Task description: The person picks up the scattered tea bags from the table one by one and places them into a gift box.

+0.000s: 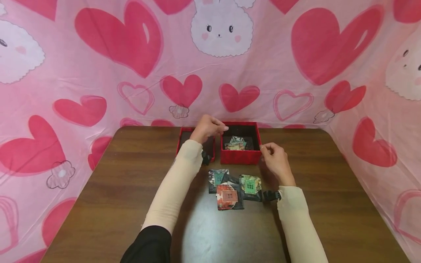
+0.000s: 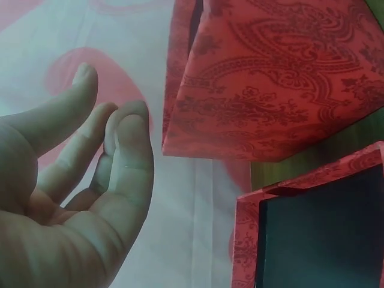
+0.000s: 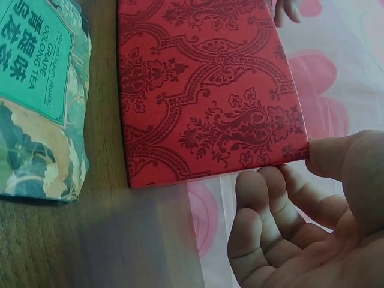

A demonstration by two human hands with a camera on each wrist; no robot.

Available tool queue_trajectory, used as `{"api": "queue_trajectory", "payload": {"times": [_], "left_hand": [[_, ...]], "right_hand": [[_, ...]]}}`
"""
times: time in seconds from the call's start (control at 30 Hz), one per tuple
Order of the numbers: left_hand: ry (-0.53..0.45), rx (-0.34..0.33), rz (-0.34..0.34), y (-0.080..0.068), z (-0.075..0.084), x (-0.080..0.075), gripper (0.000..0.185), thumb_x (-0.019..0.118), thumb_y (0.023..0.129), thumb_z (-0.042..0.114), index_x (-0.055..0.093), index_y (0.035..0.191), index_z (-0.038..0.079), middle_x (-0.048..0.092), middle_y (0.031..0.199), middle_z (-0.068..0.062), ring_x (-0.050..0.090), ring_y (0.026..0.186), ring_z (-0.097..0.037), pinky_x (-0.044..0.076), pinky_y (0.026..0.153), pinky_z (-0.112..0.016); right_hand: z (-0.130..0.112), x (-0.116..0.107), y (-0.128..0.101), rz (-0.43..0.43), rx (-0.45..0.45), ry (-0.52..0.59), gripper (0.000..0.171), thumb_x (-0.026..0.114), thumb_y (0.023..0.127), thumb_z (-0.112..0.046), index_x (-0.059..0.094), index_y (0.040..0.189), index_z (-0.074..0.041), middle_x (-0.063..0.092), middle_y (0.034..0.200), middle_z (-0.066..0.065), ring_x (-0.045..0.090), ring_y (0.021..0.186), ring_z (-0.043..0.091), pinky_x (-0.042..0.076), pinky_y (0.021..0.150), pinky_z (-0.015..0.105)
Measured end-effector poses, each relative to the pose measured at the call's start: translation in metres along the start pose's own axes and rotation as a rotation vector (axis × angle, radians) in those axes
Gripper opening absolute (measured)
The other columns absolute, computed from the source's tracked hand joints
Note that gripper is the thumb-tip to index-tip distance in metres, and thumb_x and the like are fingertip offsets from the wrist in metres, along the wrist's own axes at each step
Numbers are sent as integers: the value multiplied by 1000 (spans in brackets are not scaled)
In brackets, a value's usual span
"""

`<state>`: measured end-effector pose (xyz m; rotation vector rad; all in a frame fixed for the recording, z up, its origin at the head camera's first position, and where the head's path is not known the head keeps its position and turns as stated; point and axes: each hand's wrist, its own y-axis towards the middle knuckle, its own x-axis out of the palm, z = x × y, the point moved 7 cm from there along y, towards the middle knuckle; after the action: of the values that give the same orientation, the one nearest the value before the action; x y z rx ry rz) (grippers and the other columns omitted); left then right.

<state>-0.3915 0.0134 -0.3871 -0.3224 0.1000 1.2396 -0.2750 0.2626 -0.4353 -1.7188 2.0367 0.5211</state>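
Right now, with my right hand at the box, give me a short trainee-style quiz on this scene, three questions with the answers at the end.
1. True or false: the green packet lies on the table, outside the box.

2. Where does the right hand grip the box?
A) At a corner
B) By a handle
C) Under the middle of its base

3. Fill in: in the head view, the packet nearest you has an ___ label.

Key:
1. True
2. A
3. orange-red

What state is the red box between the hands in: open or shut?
Open: the head view shows packets inside the box, with no lid over them.
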Motion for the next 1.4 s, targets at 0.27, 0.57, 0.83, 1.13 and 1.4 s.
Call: {"api": "queue_trajectory", "payload": {"times": [0.27,0.57,0.83,1.13,1.4], "left_hand": [[-8,10,-37,-10,-2,0,23,84,84,20,79,99,3,71,101,-11,70,89,-31,55,90,-46],[-24,42,-70,-23,-10,-1,22,84,84,19,80,97,2,73,98,-20,68,95,-44,56,88,-50],[63,40,-106,-45,-25,0,17,85,84,22,82,92,8,74,96,-19,69,91,-41,59,80,-42],[127,26,-120,-63,-36,-2,21,87,81,29,82,88,10,74,91,-17,70,76,-29,60,74,-40],[153,-21,-134,-78,-56,1,19,88,80,28,82,85,11,74,90,-18,68,74,-30,59,79,-50]], "right_hand": [[0,0,0,10,-9,-24,37,55,104,-35,66,119,-2,65,92,15,66,85,30,52,66,35],[-1,-2,0,22,-11,-29,34,54,105,-33,66,118,-4,67,92,15,67,85,31,51,65,34],[0,-1,0,13,1,-22,37,54,105,-35,65,119,-3,65,93,15,67,87,32,52,66,34],[3,1,-1,13,17,-7,39,54,104,-40,65,118,-5,66,95,17,65,89,35,51,68,35],[1,0,0,13,11,-6,41,53,105,-38,64,120,-2,66,99,23,66,90,37,51,68,35]]}}
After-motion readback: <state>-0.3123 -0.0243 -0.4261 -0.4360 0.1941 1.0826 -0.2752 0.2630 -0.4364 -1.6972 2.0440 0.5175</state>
